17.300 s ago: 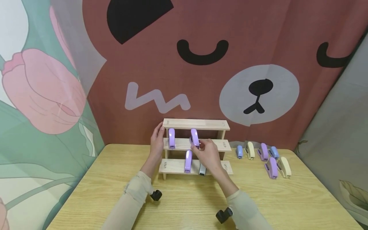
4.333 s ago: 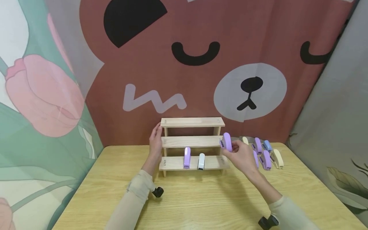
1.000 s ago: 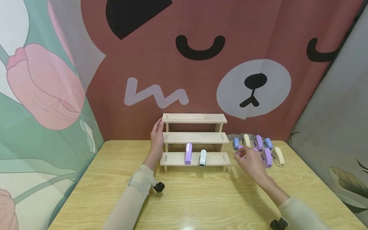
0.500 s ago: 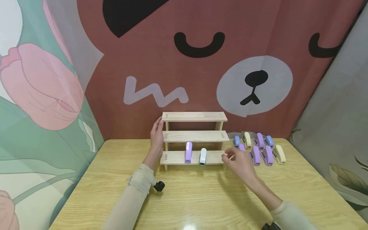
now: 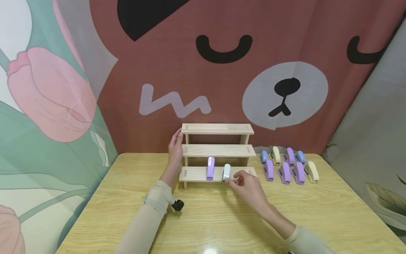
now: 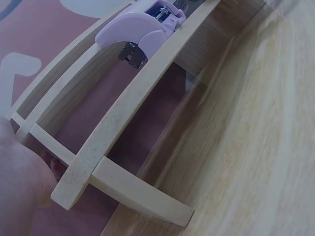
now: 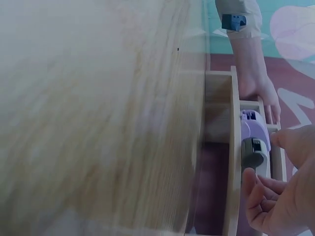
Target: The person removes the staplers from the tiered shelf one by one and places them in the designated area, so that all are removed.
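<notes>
A small three-tier wooden shelf (image 5: 219, 150) stands at the back of the table. On its lowest tier sit a purple stapler (image 5: 210, 168) and a white stapler (image 5: 226, 172), both upright and side by side. My right hand (image 5: 250, 188) is at the white stapler; the thumb tip is by its front end, and the bent index finger lies just to its right with a small gap. Up close in the right wrist view, the white stapler (image 7: 256, 153) shows between thumb and fingers. My left hand (image 5: 175, 146) rests against the shelf's left side, its fingers partly hidden behind it.
Right of the shelf, several staplers stand on the wooden table (image 5: 203, 218) in two rows. Purple ones (image 5: 285, 173) and a cream one (image 5: 312, 171) make up the front row; blue (image 5: 264, 157), cream and purple ones stand behind. A bear-print curtain (image 5: 177, 70) hangs behind.
The two purple staplers that were on the middle tier are gone from it; more purple ones stand on the table. My right hand has moved left from there to the white stapler. The left hand stays put.
</notes>
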{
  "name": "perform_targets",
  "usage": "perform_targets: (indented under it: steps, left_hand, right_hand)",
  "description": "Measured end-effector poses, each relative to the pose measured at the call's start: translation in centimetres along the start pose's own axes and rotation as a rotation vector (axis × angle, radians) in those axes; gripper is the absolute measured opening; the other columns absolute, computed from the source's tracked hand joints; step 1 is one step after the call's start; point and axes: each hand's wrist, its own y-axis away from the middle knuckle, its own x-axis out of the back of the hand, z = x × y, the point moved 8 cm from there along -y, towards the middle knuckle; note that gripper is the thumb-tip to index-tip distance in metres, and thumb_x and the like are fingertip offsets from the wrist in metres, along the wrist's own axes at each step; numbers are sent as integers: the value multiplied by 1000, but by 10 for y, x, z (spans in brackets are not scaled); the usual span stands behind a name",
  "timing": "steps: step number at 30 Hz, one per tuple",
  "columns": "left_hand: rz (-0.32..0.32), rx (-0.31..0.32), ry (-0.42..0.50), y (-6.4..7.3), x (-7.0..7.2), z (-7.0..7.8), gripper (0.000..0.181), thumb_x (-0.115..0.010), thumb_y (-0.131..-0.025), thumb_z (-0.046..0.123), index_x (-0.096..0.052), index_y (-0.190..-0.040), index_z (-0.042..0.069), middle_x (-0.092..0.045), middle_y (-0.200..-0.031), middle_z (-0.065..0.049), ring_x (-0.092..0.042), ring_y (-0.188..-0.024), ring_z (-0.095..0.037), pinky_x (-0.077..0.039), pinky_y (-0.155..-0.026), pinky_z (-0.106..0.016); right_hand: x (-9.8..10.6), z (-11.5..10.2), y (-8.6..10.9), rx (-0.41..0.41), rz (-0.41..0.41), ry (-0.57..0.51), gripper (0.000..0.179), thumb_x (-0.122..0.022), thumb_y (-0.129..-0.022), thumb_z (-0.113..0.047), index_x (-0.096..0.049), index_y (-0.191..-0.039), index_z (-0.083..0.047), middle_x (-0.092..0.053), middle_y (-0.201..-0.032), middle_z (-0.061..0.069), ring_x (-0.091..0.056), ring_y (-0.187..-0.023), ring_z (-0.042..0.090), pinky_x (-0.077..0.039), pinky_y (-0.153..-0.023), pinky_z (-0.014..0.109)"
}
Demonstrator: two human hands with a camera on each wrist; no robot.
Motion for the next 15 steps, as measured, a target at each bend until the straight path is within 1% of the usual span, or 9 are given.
perform_targets:
  steps: [1, 4, 9, 12, 15]
  left_hand:
    - [0, 2, 4, 0, 0, 0, 48, -51, -104, 53, -53, -148, 35, -47, -151, 12, -34, -143, -14, -26, -117, -40]
    - [5, -12, 6, 0, -1, 1, 47, -52, -104, 53, -54, -147, 34, -49, -150, 12, -35, -142, -13, -27, -117, -39]
    - [6, -44, -7, 0, -1, 1, 50, -53, -100, 61, -56, -144, 38, -50, -148, 13, -37, -141, -14, -27, -117, -40]
    - [9, -51, -8, 1, -1, 2, 51, -54, -100, 61, -57, -144, 37, -51, -147, 14, -37, -141, -15, -28, -117, -41]
    - [18, -71, -3, 3, -1, 4, 52, -54, -101, 58, -56, -146, 33, -52, -147, 12, -38, -141, -16, -28, -116, -41]
  right_hand:
    - [-2, 0, 0, -5, -1, -4, 41, -82, -87, -41, -69, -101, -4, -60, -71, -3, -55, -65, 13, -50, -64, 33]
    - [-7, -1, -3, -28, 0, -26, 51, -83, -85, -43, -66, -110, -2, -58, -71, -1, -53, -62, 14, -48, -60, 33]
    - [-12, -3, -6, -57, 11, -82, 60, -87, -82, -36, -62, -122, 1, -58, -75, 2, -51, -62, 15, -45, -54, 28]
    - [-13, -3, -8, -47, 19, -95, 59, -88, -82, -32, -62, -122, 4, -59, -75, 3, -52, -62, 15, -46, -54, 28]
    - [-15, -2, -9, -39, 26, -93, 55, -88, -81, -28, -64, -118, 5, -59, -74, 2, -53, -63, 15, -48, -59, 30]
